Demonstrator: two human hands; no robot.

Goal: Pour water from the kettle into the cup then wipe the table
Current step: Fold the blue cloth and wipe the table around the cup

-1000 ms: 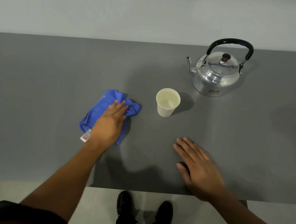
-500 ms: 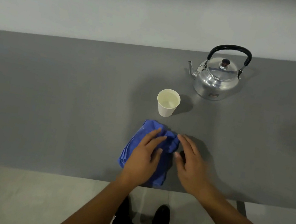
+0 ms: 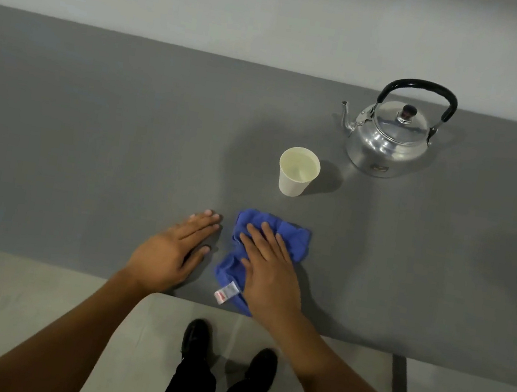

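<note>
A crumpled blue cloth [image 3: 290,241] with a white tag lies near the front edge of the grey table [image 3: 90,144]. My right hand [image 3: 272,275] presses flat on the cloth, fingers spread. My left hand [image 3: 172,250] rests flat on the bare table just left of the cloth, holding nothing. Behind the cloth stands a white paper cup [image 3: 297,172] with water in it. A shiny metal kettle [image 3: 390,138] with a black handle sits upright at the back right, spout pointing left.
The table's front edge runs just under my wrists, with a dark table leg [image 3: 400,385] at the right. My black shoes [image 3: 195,337] and the pale floor show below. A light wall stands behind the table.
The cloth slid from the left of the table to the front centre. It passed from under my left hand to under my right hand. My left hand now lies on bare table.
</note>
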